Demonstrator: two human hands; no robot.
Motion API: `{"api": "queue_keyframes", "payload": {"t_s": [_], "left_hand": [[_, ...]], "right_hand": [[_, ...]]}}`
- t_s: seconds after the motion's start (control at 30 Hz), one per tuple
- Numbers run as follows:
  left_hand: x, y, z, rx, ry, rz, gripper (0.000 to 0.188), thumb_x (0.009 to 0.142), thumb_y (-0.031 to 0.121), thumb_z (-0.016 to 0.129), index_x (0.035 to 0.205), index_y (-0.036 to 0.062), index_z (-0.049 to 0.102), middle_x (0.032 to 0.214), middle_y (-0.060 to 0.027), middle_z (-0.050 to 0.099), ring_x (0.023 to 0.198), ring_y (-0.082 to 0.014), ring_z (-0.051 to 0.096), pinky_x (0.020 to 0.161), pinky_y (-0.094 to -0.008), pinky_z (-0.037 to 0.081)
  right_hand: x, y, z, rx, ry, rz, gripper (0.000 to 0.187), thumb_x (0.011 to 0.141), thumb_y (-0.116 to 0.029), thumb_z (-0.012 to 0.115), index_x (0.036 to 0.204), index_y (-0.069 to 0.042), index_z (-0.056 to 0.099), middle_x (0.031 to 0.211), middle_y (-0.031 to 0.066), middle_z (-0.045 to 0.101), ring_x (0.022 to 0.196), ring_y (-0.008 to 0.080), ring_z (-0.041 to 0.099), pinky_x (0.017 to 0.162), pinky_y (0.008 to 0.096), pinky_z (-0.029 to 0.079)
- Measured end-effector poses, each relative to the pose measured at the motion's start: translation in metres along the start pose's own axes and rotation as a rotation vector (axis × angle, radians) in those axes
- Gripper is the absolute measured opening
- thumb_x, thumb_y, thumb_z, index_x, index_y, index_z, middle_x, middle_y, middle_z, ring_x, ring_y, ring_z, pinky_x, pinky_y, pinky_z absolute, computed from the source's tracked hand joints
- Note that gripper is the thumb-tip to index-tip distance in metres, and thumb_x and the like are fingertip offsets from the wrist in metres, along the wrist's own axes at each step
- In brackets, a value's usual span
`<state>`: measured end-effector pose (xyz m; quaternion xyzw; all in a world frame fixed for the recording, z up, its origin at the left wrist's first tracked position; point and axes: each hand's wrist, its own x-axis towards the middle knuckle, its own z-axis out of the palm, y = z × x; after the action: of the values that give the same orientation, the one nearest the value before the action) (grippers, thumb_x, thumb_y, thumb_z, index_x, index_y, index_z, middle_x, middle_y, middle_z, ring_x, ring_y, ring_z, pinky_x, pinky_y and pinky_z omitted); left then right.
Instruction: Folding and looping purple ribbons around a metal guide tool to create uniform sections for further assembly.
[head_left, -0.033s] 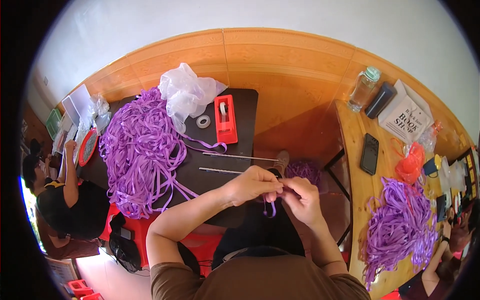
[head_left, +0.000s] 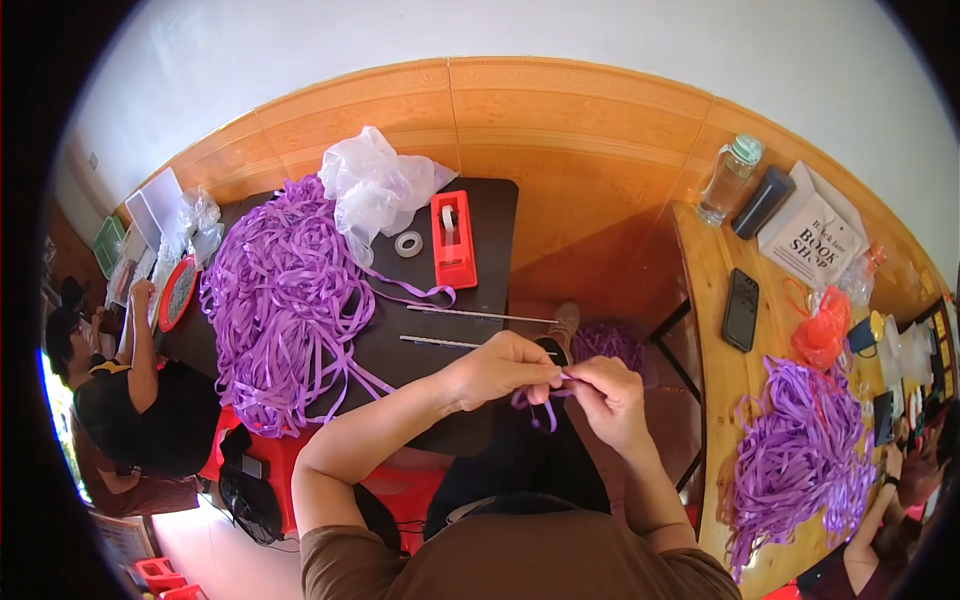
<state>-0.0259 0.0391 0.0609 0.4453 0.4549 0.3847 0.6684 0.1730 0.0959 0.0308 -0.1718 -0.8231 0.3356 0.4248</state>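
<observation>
While both hands are brought together above the lap, a short piece of thin purple ribbon (head_left: 540,402) is pinched between them. The left hand (head_left: 500,368) is closed on one end of it, and the right hand (head_left: 608,392) is closed on the other end. The ribbon sits just past the near edge of the dark square table (head_left: 490,215), and a small loop of it hangs down between the hands. How it is folded cannot be made out, because the fingers cover most of it.

Two big heaps of purple ribbon are seen. One large heap (head_left: 285,300) lies on the left part of the dark table. The other heap (head_left: 800,455) lies on the long wooden table (head_left: 712,300) at the right. A third, smaller bunch of purple ribbon (head_left: 608,345) is seen low down behind the hands, and it is partly hidden by them.

On the dark table, one red tape holder (head_left: 452,238), one small roll of clear tape (head_left: 407,243) and one crumpled clear plastic bag (head_left: 375,185) are counted. Two thin metal rods (head_left: 480,316) lie side by side near the hands.

On the wooden table, one clear plastic bottle (head_left: 728,178) and one black phone (head_left: 741,308) are seen.

One other person (head_left: 130,400) is seated at the left, cut off by the dark rim.
</observation>
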Motion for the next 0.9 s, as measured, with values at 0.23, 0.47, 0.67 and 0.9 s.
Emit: {"api": "queue_keyframes", "payload": {"t_s": [0.23, 0.47, 0.67, 0.9], "left_hand": [[-0.014, -0.007, -0.014, 0.070, -0.184, -0.068, 0.019, 0.088, 0.014, 0.062, 0.092, -0.0036, 0.067, 0.077, -0.0081, 0.067, 0.073, -0.0108, 0.061, 0.074, -0.0226, 0.045], [-0.014, -0.008, -0.011, -0.052, -0.158, -0.073, 0.019, 0.085, 0.011, 0.065, 0.096, -0.0050, 0.067, 0.080, -0.0105, 0.068, 0.078, -0.0131, 0.064, 0.075, -0.0238, 0.049], [-0.012, -0.013, -0.005, -0.083, -0.130, -0.075, 0.022, 0.084, 0.009, 0.066, 0.100, -0.0064, 0.065, 0.081, -0.0138, 0.068, 0.072, -0.0160, 0.065, 0.069, -0.0247, 0.051], [-0.015, -0.008, 0.005, -0.100, -0.120, -0.094, 0.022, 0.083, 0.006, 0.066, 0.100, -0.0067, 0.063, 0.082, -0.0155, 0.068, 0.071, -0.0158, 0.065, 0.063, -0.0233, 0.049]], "right_hand": [[0.000, 0.013, -0.021, -0.262, 0.421, -0.039, 0.023, 0.071, 0.011, 0.060, 0.089, -0.002, 0.066, 0.076, 0.0089, 0.064, 0.068, 0.0219, 0.060, 0.063, 0.0308, 0.041], [-0.013, 0.029, -0.034, -0.189, 0.478, 0.041, 0.018, 0.082, 0.014, 0.053, 0.094, 0.005, 0.063, 0.080, 0.0100, 0.062, 0.075, 0.0144, 0.060, 0.070, 0.0229, 0.046], [-0.014, 0.007, -0.007, -0.144, 0.118, 0.074, 0.050, 0.062, 0.005, 0.063, 0.111, -0.006, 0.061, 0.115, 0.0148, 0.059, 0.108, 0.0317, 0.054, 0.093, 0.0401, 0.039], [-0.009, 0.002, 0.012, -0.048, 0.040, -0.155, 0.037, 0.064, 0.008, 0.064, 0.100, -0.003, 0.063, 0.089, 0.0081, 0.065, 0.076, 0.0209, 0.060, 0.066, 0.0309, 0.038]]}}
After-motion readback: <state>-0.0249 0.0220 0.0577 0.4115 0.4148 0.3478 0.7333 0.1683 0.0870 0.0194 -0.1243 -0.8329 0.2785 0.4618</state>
